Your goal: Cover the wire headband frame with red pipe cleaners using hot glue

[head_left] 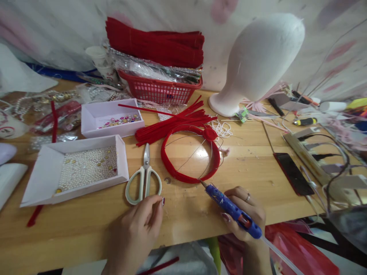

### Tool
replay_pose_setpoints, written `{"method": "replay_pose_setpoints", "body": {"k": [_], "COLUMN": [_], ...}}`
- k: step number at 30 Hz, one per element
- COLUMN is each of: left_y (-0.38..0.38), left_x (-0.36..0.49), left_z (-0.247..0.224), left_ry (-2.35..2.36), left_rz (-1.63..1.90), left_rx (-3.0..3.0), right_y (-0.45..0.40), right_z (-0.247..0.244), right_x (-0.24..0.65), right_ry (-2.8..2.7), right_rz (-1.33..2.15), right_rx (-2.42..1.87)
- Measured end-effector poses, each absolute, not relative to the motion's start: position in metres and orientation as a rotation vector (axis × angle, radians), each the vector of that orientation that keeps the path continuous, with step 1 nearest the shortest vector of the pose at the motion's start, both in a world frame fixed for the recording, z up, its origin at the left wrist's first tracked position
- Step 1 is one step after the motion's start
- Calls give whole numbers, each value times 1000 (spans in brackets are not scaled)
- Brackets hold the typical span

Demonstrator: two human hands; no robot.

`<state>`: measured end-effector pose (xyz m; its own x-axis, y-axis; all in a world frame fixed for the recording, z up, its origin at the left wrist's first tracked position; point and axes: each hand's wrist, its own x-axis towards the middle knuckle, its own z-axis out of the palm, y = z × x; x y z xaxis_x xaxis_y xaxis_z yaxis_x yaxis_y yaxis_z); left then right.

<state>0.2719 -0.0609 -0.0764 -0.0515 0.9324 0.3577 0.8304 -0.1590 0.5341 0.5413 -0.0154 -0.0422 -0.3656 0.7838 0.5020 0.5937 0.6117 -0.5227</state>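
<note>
My right hand [246, 214] is wrapped round a blue glue gun [229, 208], a clear glue stick trailing from its rear end. Its tip is at the lower edge of a red velvet hoop [174, 173], which has thin wires across it and a red round piece [210, 134] at its upper right. My left hand [146, 217] is closed in a pinch near the handles of the white scissors [146, 175]; what its fingertips hold, if anything, is too small to make out.
White boxes of pearls [122, 164] and gems [111, 131] stand left. Behind are red strips [172, 122], a red basket [163, 89] and a white foam head [263, 61]. A phone [294, 173] and a power strip [306, 156] lie right.
</note>
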Motion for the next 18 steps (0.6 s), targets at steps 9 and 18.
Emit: {"method": "replay_pose_setpoints", "body": {"k": [9,18], "left_y": [-62,-59], "left_x": [272,271], "left_z": [-78,-75], "left_ry": [1917,1913], "left_rz": [1033,1030], "left_rx": [2015,2057], "right_y": [-16,-17], "right_z": [-46,-47], "right_x": [541,543], "right_ry": [-2098,-2130], "right_rz": [297,277], "right_rx": [-1129,-1120]}}
